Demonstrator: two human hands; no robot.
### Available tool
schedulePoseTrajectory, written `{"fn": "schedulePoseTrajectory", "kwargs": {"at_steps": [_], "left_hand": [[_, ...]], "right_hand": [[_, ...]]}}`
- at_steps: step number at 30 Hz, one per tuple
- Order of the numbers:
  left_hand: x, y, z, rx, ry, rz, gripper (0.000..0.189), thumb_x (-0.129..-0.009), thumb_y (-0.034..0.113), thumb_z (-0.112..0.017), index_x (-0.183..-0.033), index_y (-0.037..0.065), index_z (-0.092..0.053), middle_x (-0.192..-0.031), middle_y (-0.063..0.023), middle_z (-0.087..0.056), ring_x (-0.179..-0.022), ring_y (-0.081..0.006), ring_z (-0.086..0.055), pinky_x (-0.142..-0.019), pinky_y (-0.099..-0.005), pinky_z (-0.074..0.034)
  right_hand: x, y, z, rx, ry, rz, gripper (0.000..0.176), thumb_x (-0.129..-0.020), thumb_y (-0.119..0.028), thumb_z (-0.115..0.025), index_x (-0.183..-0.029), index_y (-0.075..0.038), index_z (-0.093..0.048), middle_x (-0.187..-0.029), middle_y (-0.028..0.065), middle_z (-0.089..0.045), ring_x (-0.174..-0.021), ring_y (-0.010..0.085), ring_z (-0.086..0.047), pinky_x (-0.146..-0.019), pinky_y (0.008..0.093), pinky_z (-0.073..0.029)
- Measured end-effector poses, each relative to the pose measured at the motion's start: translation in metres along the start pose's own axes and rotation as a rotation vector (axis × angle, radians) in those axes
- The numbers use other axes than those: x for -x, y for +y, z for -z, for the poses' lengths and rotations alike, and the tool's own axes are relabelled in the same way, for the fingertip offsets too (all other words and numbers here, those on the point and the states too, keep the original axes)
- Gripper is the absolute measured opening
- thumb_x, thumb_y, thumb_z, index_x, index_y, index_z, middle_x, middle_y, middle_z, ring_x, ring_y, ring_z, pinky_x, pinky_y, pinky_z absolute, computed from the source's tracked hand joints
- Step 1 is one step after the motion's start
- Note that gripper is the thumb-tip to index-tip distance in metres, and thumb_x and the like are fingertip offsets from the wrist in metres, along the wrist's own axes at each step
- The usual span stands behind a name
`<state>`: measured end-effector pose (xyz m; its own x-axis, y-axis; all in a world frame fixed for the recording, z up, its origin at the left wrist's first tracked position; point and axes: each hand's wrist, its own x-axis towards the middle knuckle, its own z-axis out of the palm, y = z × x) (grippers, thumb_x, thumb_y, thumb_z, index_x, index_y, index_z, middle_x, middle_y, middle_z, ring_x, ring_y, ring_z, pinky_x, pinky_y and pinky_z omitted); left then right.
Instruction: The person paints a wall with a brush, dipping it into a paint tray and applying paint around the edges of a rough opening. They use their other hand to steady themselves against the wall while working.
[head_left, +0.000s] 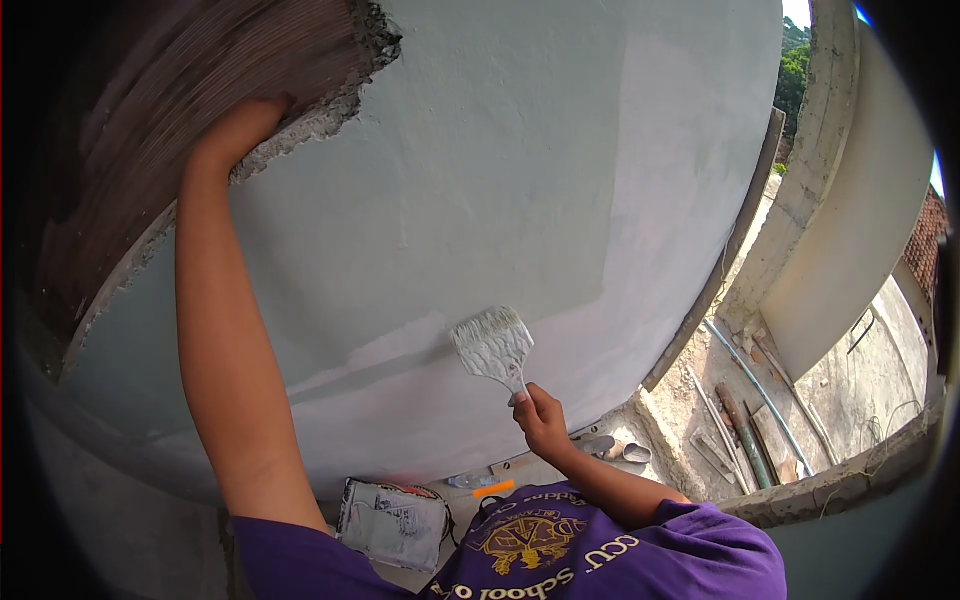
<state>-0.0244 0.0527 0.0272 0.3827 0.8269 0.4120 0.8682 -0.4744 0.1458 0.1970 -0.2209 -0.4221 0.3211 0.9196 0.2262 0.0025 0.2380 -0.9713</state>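
Note:
A wide flat paintbrush (494, 346), its head coated in whitish paint, is gripped by the handle in my right hand (541, 420). The bristles are against or close to the curved wall (480, 200), where pale green paint borders a whiter area. At the upper left my left hand (250, 125) reaches to the rough broken edge (310, 128) of an opening in the wall. Its fingers are mostly hidden, so their grip cannot be made out. Behind that edge shows a dark brown ridged surface (200, 90).
Below stands a paint-smeared square container (392, 525), with slippers (635, 454) on the floor nearby. To the right, pipes and poles (748, 435) lie on a rough concrete surface beside a low ledge (850, 480). A concrete post (800, 180) rises there.

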Motion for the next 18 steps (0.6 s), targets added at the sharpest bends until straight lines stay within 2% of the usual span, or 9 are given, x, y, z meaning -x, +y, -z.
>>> {"fn": "schedulePoseTrajectory", "kwargs": {"at_steps": [5,7,11,14,18], "left_hand": [[0.006,0.008,0.001,0.039,0.002,0.079,0.056,-0.094,0.043,-0.04,-0.126,0.0,-0.057,-0.13,-0.0228,-0.056,-0.118,-0.0327,-0.054,-0.102,-0.0371,-0.037],[0.008,0.01,0.002,0.007,0.003,0.055,0.056,-0.094,0.043,-0.039,-0.126,0.001,-0.057,-0.13,-0.0224,-0.055,-0.119,-0.0329,-0.054,-0.102,-0.0374,-0.037],[0.0,0.006,0.002,-0.074,-0.001,-0.012,0.055,-0.095,0.042,-0.039,-0.127,0.001,-0.056,-0.13,-0.0218,-0.055,-0.119,-0.0334,-0.054,-0.102,-0.0374,-0.037],[0.0,0.009,0.002,-0.013,-0.024,0.074,0.052,-0.096,0.04,-0.037,-0.127,0.003,-0.056,-0.131,-0.0216,-0.054,-0.119,-0.0343,-0.053,-0.103,-0.0378,-0.037],[0.002,0.008,0.004,-0.112,-0.019,0.01,0.052,-0.097,0.039,-0.036,-0.128,0.003,-0.055,-0.131,-0.0226,-0.054,-0.118,-0.035,-0.054,-0.104,-0.0383,-0.037]], "right_hand": [[-0.027,-0.034,-0.011,-0.054,0.029,0.072,0.031,-0.102,-0.027,-0.045,-0.081,-0.004,-0.051,-0.058,-0.0043,-0.04,-0.052,0.0036,-0.034,-0.047,0.0223,-0.029],[-0.033,-0.037,-0.014,-0.053,0.035,0.064,0.031,-0.102,-0.027,-0.045,-0.081,-0.004,-0.05,-0.058,-0.0043,-0.04,-0.052,0.0036,-0.033,-0.047,0.0222,-0.028],[-0.032,-0.02,-0.01,-0.01,0.038,0.056,0.032,-0.102,-0.028,-0.045,-0.081,-0.004,-0.051,-0.058,-0.0041,-0.04,-0.052,0.004,-0.034,-0.048,0.0223,-0.029],[-0.016,-0.003,-0.001,0.043,0.022,0.013,0.033,-0.102,-0.029,-0.046,-0.081,-0.003,-0.052,-0.059,-0.004,-0.041,-0.053,0.0043,-0.035,-0.048,0.0223,-0.03],[-0.005,0.005,0.009,0.055,-0.001,-0.013,0.034,-0.102,-0.03,-0.046,-0.082,-0.003,-0.053,-0.059,-0.004,-0.041,-0.053,0.0042,-0.036,-0.048,0.0223,-0.03]]}}
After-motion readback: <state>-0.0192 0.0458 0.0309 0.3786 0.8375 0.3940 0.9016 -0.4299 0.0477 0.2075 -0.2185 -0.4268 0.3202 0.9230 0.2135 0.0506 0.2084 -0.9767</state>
